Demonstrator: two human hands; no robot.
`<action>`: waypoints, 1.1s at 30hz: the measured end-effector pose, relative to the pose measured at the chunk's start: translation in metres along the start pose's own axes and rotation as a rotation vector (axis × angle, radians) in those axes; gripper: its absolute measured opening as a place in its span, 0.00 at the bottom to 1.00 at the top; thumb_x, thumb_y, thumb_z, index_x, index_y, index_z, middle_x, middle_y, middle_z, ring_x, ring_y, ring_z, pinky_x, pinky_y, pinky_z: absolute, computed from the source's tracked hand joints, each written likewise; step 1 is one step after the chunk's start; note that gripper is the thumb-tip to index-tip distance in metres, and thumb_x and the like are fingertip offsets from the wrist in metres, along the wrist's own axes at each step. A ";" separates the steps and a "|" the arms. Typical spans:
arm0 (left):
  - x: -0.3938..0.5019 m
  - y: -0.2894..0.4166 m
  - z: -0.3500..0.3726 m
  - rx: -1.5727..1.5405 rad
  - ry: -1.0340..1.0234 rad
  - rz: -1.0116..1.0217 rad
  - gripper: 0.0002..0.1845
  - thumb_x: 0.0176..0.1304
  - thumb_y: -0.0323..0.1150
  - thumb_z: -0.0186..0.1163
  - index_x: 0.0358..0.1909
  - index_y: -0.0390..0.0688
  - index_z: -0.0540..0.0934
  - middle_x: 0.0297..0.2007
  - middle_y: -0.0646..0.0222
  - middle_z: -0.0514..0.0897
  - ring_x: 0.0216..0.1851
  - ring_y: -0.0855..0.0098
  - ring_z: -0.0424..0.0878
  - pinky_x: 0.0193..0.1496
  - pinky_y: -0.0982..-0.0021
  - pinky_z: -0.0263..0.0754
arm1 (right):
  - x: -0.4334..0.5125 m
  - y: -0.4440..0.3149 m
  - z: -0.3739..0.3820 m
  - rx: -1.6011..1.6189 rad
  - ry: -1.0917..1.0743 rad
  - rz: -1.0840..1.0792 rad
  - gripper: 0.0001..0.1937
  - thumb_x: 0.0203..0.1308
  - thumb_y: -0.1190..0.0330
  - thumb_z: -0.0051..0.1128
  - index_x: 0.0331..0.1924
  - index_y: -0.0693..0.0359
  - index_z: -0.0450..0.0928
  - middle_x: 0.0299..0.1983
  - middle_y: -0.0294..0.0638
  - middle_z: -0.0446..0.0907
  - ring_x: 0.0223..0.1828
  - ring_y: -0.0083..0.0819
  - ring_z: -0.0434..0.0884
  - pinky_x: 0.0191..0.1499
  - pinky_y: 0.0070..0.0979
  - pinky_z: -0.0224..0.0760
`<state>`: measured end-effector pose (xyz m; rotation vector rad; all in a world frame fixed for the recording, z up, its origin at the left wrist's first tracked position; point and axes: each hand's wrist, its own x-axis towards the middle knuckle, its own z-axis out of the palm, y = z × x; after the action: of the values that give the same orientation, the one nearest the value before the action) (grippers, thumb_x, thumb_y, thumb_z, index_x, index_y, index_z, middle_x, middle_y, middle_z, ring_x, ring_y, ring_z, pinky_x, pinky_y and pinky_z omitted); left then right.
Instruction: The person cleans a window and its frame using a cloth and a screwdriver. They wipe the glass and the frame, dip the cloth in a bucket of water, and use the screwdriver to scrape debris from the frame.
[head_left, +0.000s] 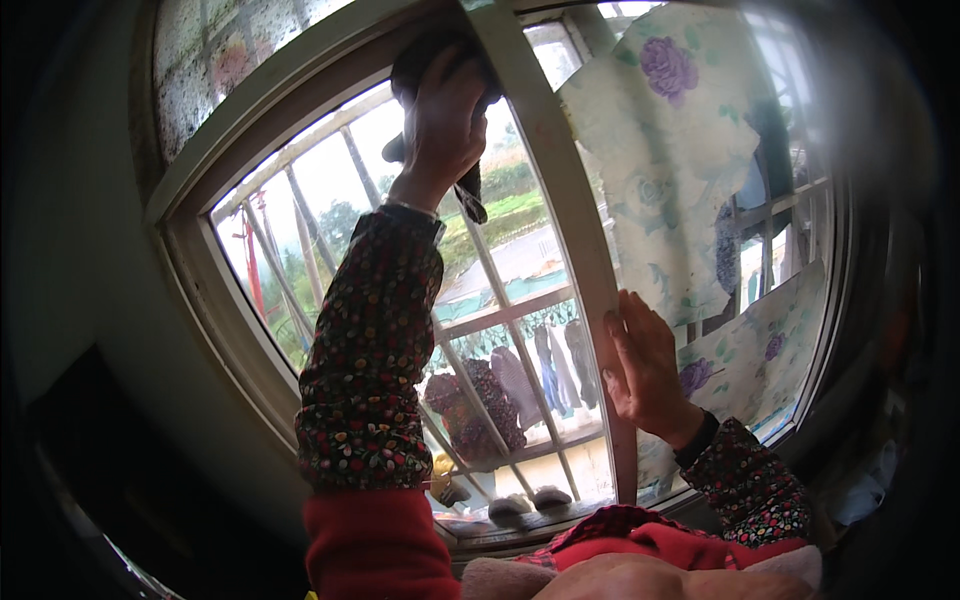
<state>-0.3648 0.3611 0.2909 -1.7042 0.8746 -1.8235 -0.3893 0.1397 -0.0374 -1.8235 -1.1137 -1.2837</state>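
Note:
My left hand (446, 124) is raised to the top of the window and presses a dark cloth (420, 64) against the upper corner of the pane and frame. One end of the cloth hangs below the hand. Lower down at the right, my right hand (645, 367) rests with its palm and fingers against the upright window frame (570, 202) and holds nothing. Floral paper with purple flowers (667, 195) covers much of the right pane and has torn edges. Floral sleeves cover both forearms.
Metal bars (480, 390) stand outside the glass. Beyond them hang clothes (555, 360). Two dark rounded things (529, 504) lie at the sill. A speckled upper pane (217, 67) is at the top left, and a dark object (112, 450) is at the lower left.

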 end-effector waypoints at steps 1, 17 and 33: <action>0.000 0.004 0.000 -0.010 0.026 -0.023 0.21 0.56 0.26 0.64 0.53 0.47 0.80 0.60 0.64 0.79 0.67 0.51 0.69 0.64 0.45 0.65 | -0.001 0.000 -0.001 -0.002 -0.002 0.006 0.40 0.51 0.75 0.64 0.71 0.68 0.61 0.76 0.60 0.56 0.77 0.54 0.55 0.74 0.50 0.45; -0.077 0.079 -0.043 -0.336 -0.486 0.383 0.07 0.57 0.32 0.63 0.38 0.50 0.82 0.64 0.68 0.77 0.73 0.65 0.65 0.65 0.54 0.73 | -0.008 0.009 0.001 0.030 -0.068 0.012 0.43 0.48 0.75 0.64 0.73 0.65 0.59 0.76 0.59 0.54 0.77 0.56 0.54 0.74 0.52 0.44; -0.084 -0.085 -0.112 0.149 -0.065 0.163 0.19 0.59 0.36 0.68 0.52 0.47 0.80 0.57 0.61 0.77 0.62 0.51 0.72 0.62 0.50 0.72 | -0.017 0.018 0.013 0.018 -0.039 -0.020 0.41 0.55 0.74 0.56 0.76 0.63 0.54 0.76 0.60 0.52 0.78 0.58 0.52 0.77 0.49 0.42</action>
<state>-0.4614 0.4930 0.2952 -1.5445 0.8053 -1.6730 -0.3704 0.1385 -0.0581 -1.8355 -1.1636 -1.2513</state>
